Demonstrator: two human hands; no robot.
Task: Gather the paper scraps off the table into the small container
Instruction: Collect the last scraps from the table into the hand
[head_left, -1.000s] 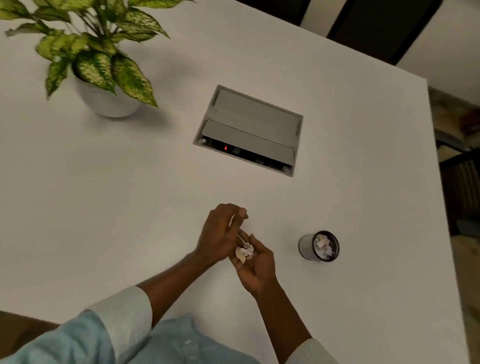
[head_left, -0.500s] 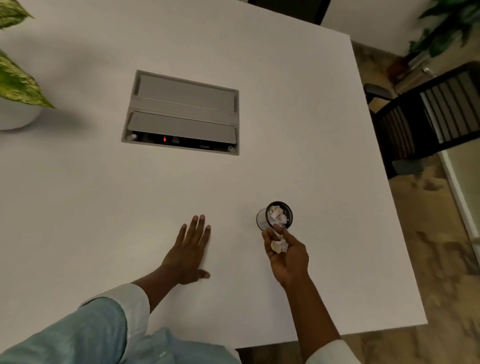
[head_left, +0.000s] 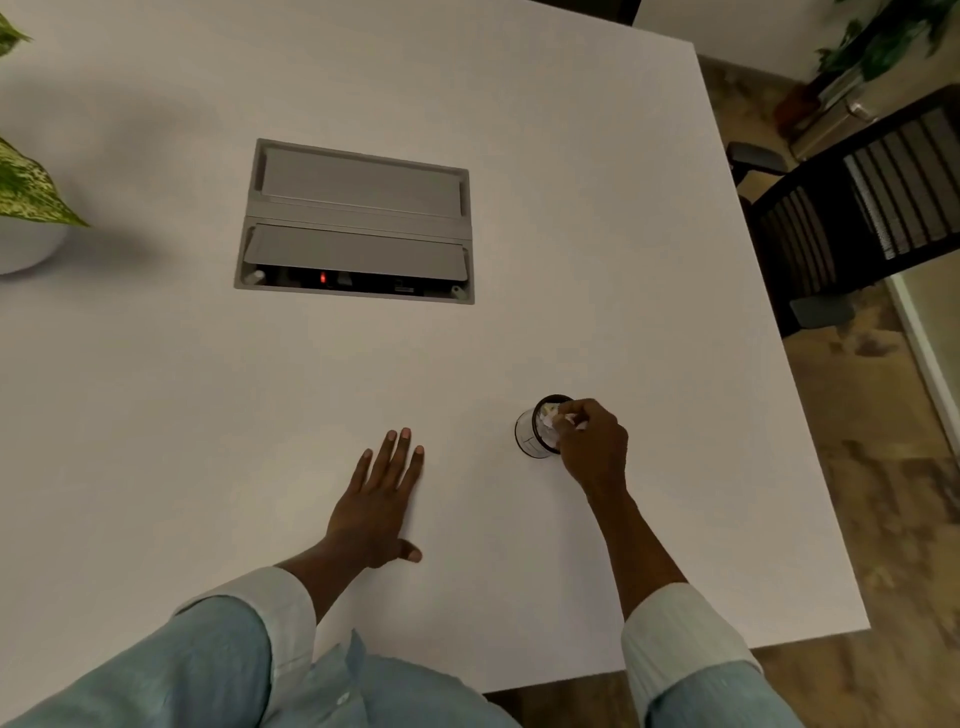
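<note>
Right hand at the mouth of the small container, paper scraps in its grip.
The right hand's fingers curl round white paper scraps directly over the upright container, which stands near the desk's right edge, towards the near corner, with more scraps inside. Faint marks on its side are too small to read. The left hand lies flat on the desk, fingers straight, holding nothing.

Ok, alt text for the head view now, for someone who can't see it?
The right hand pinches paper scraps over the small container on a white table. The left hand lies flat to its left. A grey cable hatch sits further back.
</note>
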